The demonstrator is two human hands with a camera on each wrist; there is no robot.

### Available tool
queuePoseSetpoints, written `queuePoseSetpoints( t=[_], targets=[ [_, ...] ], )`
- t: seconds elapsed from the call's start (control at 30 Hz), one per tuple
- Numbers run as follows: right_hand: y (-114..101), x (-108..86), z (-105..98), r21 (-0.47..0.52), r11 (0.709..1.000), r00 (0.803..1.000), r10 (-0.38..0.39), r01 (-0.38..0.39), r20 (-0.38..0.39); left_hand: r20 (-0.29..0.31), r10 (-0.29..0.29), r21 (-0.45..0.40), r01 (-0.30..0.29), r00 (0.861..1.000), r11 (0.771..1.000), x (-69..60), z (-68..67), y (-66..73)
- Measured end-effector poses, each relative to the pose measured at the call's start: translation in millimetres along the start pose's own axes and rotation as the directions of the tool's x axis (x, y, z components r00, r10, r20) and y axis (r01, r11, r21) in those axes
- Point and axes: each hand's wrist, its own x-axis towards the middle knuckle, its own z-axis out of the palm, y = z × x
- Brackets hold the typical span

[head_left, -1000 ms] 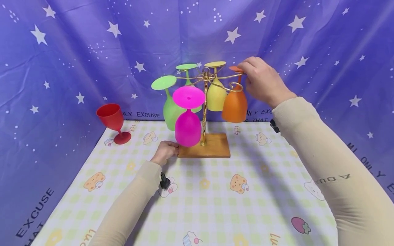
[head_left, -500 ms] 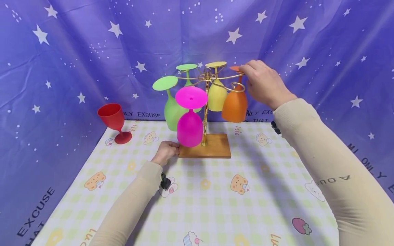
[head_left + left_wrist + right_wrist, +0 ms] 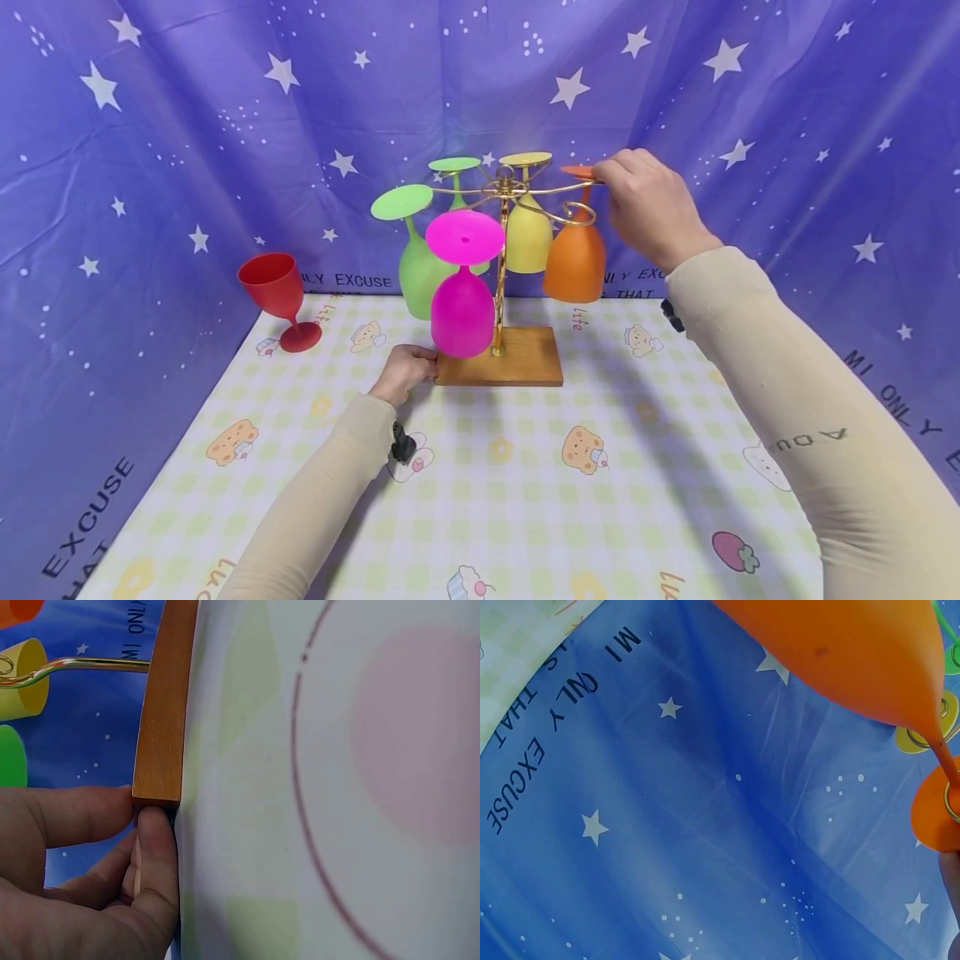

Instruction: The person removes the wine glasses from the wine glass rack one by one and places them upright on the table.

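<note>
A gold stemware rack (image 3: 501,250) stands on a wooden base (image 3: 532,357). My left hand (image 3: 405,372) holds the base's left end, thumb and finger at its corner in the left wrist view. At the rack's right, my right hand (image 3: 651,200) pinches the edge of the foot of an upside-down orange goblet (image 3: 574,265). Its stem sits at the gold wire loop; in the right wrist view, only fingertips (image 3: 949,881) show beside the foot. Upside down on other arms hang a magenta goblet (image 3: 462,312), two green goblets (image 3: 420,275) and a yellow goblet (image 3: 528,237).
A red goblet (image 3: 272,283) stands upright at the table's back left. A checked cloth with cartoon prints covers the table (image 3: 495,500). Behind and beside it hangs a blue-purple curtain (image 3: 480,75) with white stars.
My right hand has shifted slightly right and down, and the orange goblet has sunk a little with it. The left hand stays at the base.
</note>
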Motion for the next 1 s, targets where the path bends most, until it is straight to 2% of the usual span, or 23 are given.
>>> queuePoseSetpoints(
  t=[0.13, 0.37, 1.0],
  targets=[
    [-0.5, -1.4, -0.7, 0.011, 1.0, 0.998, 0.012, -0.011, -0.06, 0.002, 0.002, -0.004, -0.002, 1.0, 1.0, -0.9, 0.1, 0.4],
    [-1.3, -3.2, -2.1, -0.002, 1.0, 0.993, 0.019, -0.02, -0.12, 0.007, 0.004, -0.005, -0.004, 1.0, 1.0, -1.5, -0.2, -0.2],
    [-4.7, -3.0, -4.7, 0.009, 1.0, 0.982, -0.004, 0.006, -0.188, 0.013, 0.009, -0.005, -0.009, 1.0, 1.0, -3.2, -0.7, 0.4]
  ],
)
